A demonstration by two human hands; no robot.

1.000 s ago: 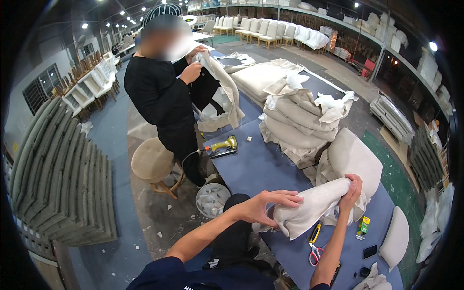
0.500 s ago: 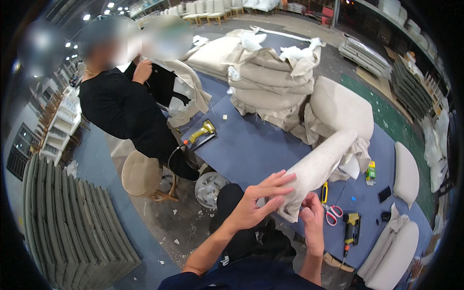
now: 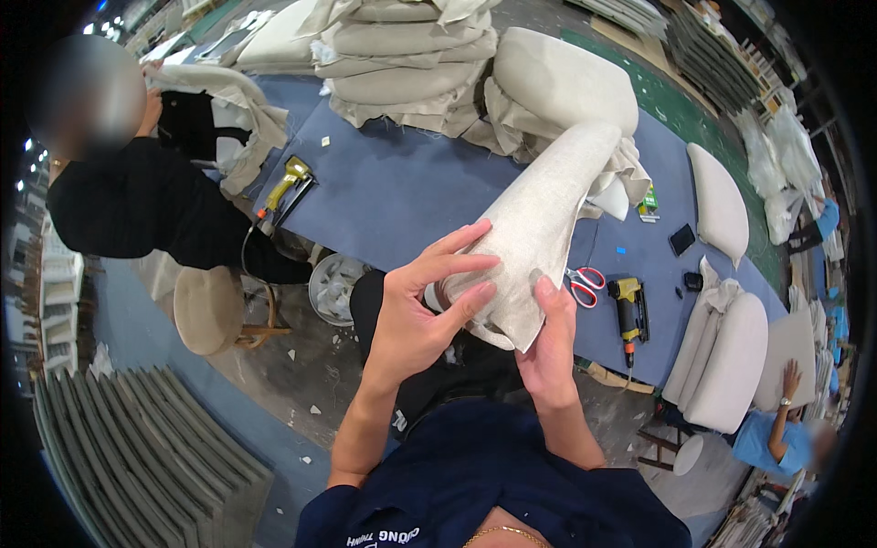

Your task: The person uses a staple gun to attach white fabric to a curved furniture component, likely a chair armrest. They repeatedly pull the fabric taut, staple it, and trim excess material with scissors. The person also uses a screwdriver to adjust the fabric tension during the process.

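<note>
A beige fabric-covered chair cushion (image 3: 534, 215) tilts up from the table toward me, its near end held in front of my chest. My left hand (image 3: 425, 306) grips the left side of that end, thumb and fingers pressed on the cloth. On the right, my right hand (image 3: 551, 342) holds the cover's near corner, thumb on top and the other fingers mostly hidden beneath. Loose cloth hangs along the cushion's far right side. Nearest to my right hand on the table are red-handled scissors (image 3: 586, 285) and a yellow-and-black staple gun (image 3: 628, 315).
Covered cushions (image 3: 411, 64) are stacked at the back of the blue table (image 3: 365, 196). Another staple gun (image 3: 290, 187) lies near a co-worker in black (image 3: 146, 201). A scrap bucket (image 3: 336, 290) and a stool (image 3: 208, 310) stand left. A phone (image 3: 681, 239) and more cushions (image 3: 726, 361) lie right.
My view has shifted, so the table sits further left and higher. My left fingers have bent around the cushion end. My right thumb has come up onto the cover's corner.
</note>
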